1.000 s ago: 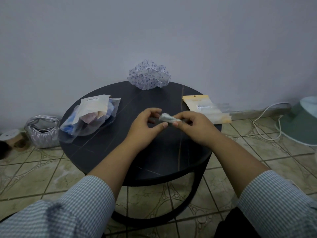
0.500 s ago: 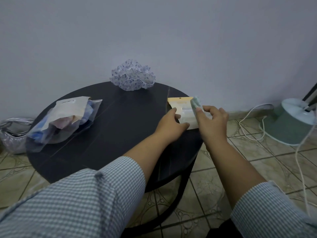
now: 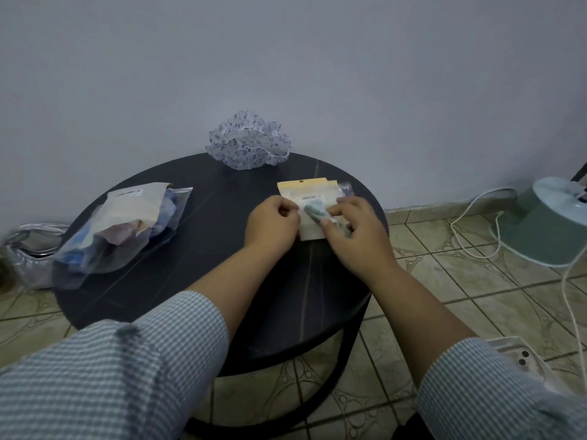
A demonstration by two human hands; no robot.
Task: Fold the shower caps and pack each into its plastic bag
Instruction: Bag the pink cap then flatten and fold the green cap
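Observation:
A small plastic bag [image 3: 306, 193] with a yellow header lies on the right side of the round black table [image 3: 203, 281]. My left hand [image 3: 273, 222] pinches the bag's left edge. My right hand [image 3: 352, 231] holds a tightly folded greenish shower cap [image 3: 314, 212] against the bag's front. An unfolded white shower cap [image 3: 249, 139] with a blue print sits at the table's far edge by the wall. A larger clear bag [image 3: 124, 227] with packed caps lies on the table's left side.
A silver pouch [image 3: 30, 246] rests on the tiled floor left of the table. A pale green round appliance base [image 3: 546, 223] with white cords [image 3: 467, 230] stands on the floor at right. A white object [image 3: 521, 360] shows beside my right sleeve.
Both hands carried the folded cap from the table's middle to the small bag at right. My left hand took hold of the bag and the cap came down onto it.

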